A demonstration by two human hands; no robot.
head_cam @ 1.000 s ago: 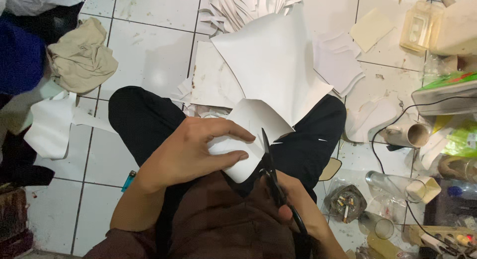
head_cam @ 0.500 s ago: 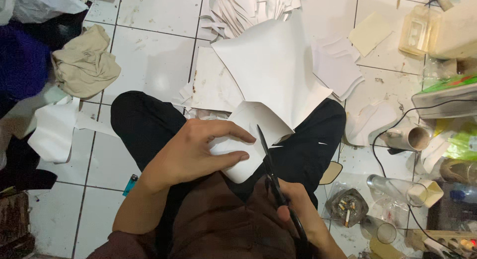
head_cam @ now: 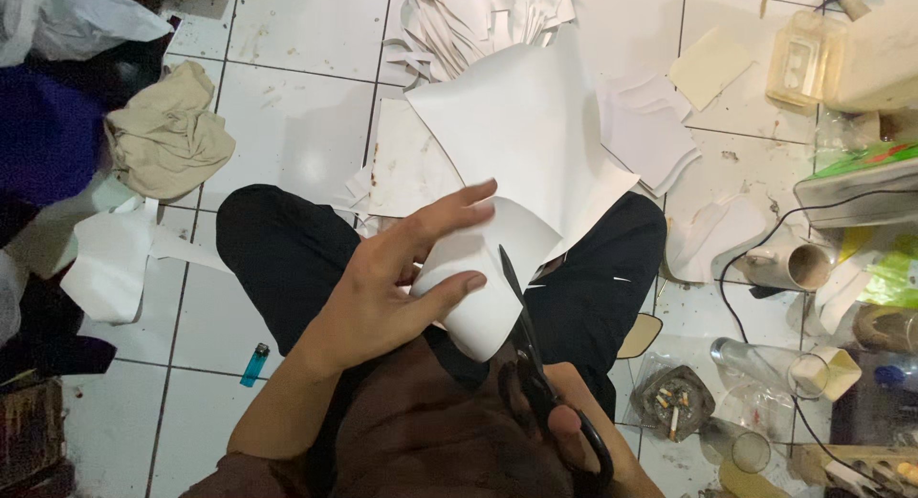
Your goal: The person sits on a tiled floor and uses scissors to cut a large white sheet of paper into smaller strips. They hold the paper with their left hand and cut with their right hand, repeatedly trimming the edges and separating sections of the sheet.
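I sit on a white tiled floor with my legs in black trousers [head_cam: 287, 259] spread out. My left hand [head_cam: 392, 283] grips a large curled white sheet [head_cam: 521, 144] at its rolled lower end, thumb on top and fingers stretched along it. My right hand [head_cam: 574, 441], low in the view and partly cut off, holds black scissors [head_cam: 526, 355]. The blades point up and away from me and touch the sheet's edge just right of my left thumb.
White offcuts [head_cam: 478, 20] lie heaped on the tiles ahead, more [head_cam: 645, 135] to the right. Beige cloth [head_cam: 167, 140] and dark clothes lie left, a blue lighter [head_cam: 254, 364] by my left leg. Right: a mug [head_cam: 798, 266], ashtray [head_cam: 669, 402], bottles, a black cable.
My left hand's fingers have stretched out further along the rolled sheet. The scissors stay at the same edge. The view has shifted a little downward.
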